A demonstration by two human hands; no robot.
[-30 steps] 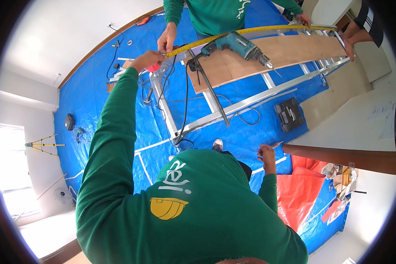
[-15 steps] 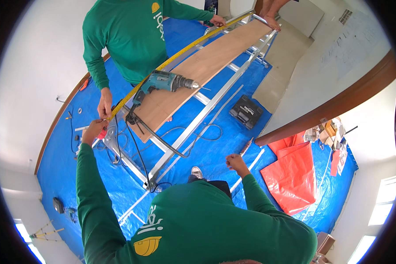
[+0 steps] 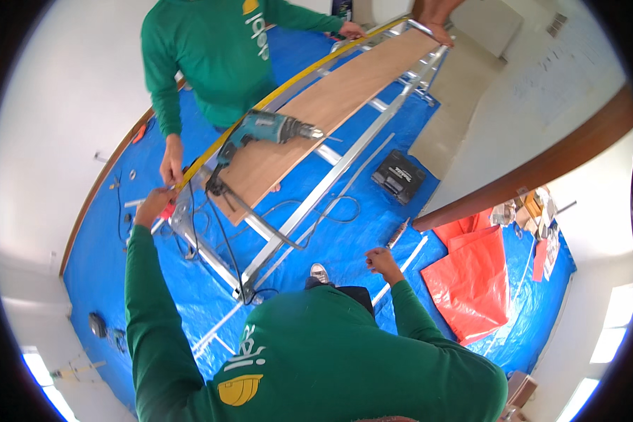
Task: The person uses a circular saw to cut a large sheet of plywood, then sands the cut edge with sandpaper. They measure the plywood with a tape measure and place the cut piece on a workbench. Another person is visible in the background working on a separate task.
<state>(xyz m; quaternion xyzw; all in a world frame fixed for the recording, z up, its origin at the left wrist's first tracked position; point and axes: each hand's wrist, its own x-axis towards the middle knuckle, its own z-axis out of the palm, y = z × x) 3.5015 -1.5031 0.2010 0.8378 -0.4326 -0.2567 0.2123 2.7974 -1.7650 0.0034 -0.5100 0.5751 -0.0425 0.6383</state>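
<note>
My left hand (image 3: 152,206) is closed at the near end of a yellow measuring tape (image 3: 295,79), beside a co-worker's hand (image 3: 171,163). The tape runs along a long wooden board (image 3: 359,81) lying on an aluminium ladder-like frame (image 3: 330,177). Part of something red shows by my left fingers. On the board rests a teal power drill (image 3: 264,129) with a bit in its chuck. My right hand (image 3: 383,263), raised over the floor sheet, has curled fingers; whether they hold anything is hidden. The co-worker's other hand (image 3: 352,30) is at the tape farther along.
Blue sheeting (image 3: 295,337) covers the floor. A black tool case (image 3: 399,176), a sealant tube (image 3: 398,233) and folded red sheeting (image 3: 471,285) lie to the right. Power cords trail around the frame. Another person's hand (image 3: 439,32) touches the board's far end.
The view has shifted slightly, moving the scene a little to the right. Both my hands keep about the same pose, and the tape stays stretched along the board.
</note>
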